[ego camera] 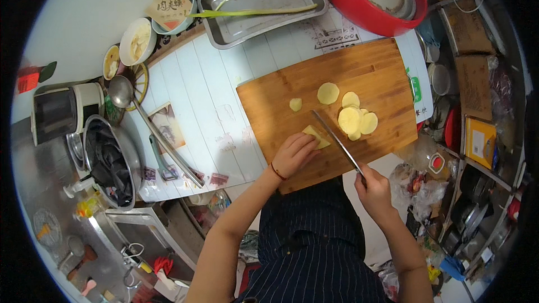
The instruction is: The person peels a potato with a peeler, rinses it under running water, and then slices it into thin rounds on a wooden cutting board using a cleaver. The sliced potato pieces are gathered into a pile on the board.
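My left hand [296, 152] presses its fingertips on a piece of peeled potato [321, 141] lying on a wooden cutting board [286, 82]. In my right hand [374, 191] is the handle of a kitchen knife [338, 142]. Its blade slants up and left across the board, just right of the potato piece and apart from it. Several round potato slices [350, 120] overlap to the right of the blade. One large slice [328, 93] lies alone above the knife tip, and a small end piece [295, 104] sits further left.
Behind the board stands a metal tray [261, 25] with green onion stalks [257, 11] across it, beside a red round basin [370, 4]. Left are a long-handled ladle [160, 134], a peeler [162, 160], bowls [138, 42] and a steel pot [130, 151]. Shelves [484, 164] line the right.
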### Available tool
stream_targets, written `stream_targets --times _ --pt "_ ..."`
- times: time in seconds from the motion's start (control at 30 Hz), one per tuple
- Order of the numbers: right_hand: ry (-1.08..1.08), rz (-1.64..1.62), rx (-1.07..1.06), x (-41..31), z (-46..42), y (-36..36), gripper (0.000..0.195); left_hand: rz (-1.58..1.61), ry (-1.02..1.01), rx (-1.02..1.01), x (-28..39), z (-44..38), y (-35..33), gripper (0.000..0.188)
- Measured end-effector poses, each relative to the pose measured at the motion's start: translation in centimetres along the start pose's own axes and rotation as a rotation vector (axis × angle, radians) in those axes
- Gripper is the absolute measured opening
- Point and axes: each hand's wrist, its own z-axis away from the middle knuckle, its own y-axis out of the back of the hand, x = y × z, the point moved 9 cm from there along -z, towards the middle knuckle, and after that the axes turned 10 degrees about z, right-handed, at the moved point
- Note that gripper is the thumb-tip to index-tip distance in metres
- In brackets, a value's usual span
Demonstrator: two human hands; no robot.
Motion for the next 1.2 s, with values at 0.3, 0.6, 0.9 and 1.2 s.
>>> stream_targets --times 0.3,0.6,0.9,1.2 --pt "0.038 0.188 -0.123 -3.4 2.4 3.9 0.047 0.052 0.042 -0.062 -1.3 0.6 -0.8 0.032" --pt "0.034 0.261 -0.229 -3.4 2.8 3.7 0.048 0.116 0.096 -0.136 -3.3 3.0 -2.6 0.032" --pt "0.053 0.286 -0.27 -3.4 2.4 3.8 0.046 0.088 0.073 -0.107 -3.1 2.8 -2.3 0.034" --pt "0.061 0.27 -0.291 -3.2 1.9 3.8 0.043 0.181 0.061 0.009 -2.9 1.5 -1.5 0.025"
